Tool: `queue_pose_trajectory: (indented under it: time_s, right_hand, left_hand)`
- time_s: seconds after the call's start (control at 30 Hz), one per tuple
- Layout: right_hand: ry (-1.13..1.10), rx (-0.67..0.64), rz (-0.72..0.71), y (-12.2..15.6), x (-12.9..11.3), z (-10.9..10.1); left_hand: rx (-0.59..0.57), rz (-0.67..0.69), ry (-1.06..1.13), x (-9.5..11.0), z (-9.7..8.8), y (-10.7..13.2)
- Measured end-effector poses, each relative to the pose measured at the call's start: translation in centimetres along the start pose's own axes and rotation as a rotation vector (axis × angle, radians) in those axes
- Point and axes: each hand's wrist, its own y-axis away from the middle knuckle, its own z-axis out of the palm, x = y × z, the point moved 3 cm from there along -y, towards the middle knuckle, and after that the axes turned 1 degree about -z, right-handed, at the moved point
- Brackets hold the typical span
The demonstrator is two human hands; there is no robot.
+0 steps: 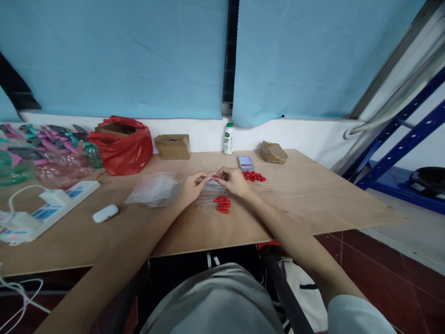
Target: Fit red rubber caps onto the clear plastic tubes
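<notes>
My left hand (193, 184) and my right hand (233, 180) meet above the middle of the wooden table (299, 195). Both are pinched on a thin clear tube (210, 177). A small red cap (216, 176) shows at my right fingertips, at the tube's end. Under my hands lies a bunch of clear tubes (208, 195), several of them with red caps (223, 204) on the near ends. A small heap of loose red caps (253, 176) lies just right of my right hand. A pile of clear plastic bags (153, 188) lies left of my left hand.
A phone (245, 162), a white bottle (228, 138), a brown packet (274, 151) and a cardboard box (173, 146) stand along the back. A red bag (121, 146), bagged coloured items (41, 153), a power strip (45, 211) and a white case (105, 213) are at the left. A blue rack (403, 139) is at the right.
</notes>
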Motion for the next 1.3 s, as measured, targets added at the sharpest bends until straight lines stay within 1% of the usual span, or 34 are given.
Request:
queue_pose_trajectory:
  time_s: [0.23, 0.37, 0.5, 0.77, 1.0, 1.3]
  right_hand:
    - [0.044, -0.008, -0.017, 0.1, -0.4, -0.1]
    - [0.067, -0.004, -0.035, 0.1, -0.7, -0.1]
    - [0.090, -0.010, -0.036, 0.1, -0.8, -0.2]
    - [0.099, -0.027, -0.052, 0.2, -1.1, -0.2]
    - [0.105, -0.021, -0.044, 0.2, -1.1, -0.2]
    - [0.141, -0.041, -0.061, 0.3, -1.0, 0.2]
  left_hand:
    - [-0.010, 0.008, 0.010, -0.8, 0.2, -0.1]
    - [-0.007, 0.023, -0.002, -0.4, 0.1, -0.2]
    - [-0.031, 0.029, -0.005, 0.0, -0.1, -0.1]
    - [-0.040, 0.050, -0.048, 0.2, -0.2, -0.1]
    - [-0.073, 0.013, -0.006, 0.1, -0.2, -0.2]
    - [-0.094, 0.033, -0.069, 0.4, -0.3, 0.1]
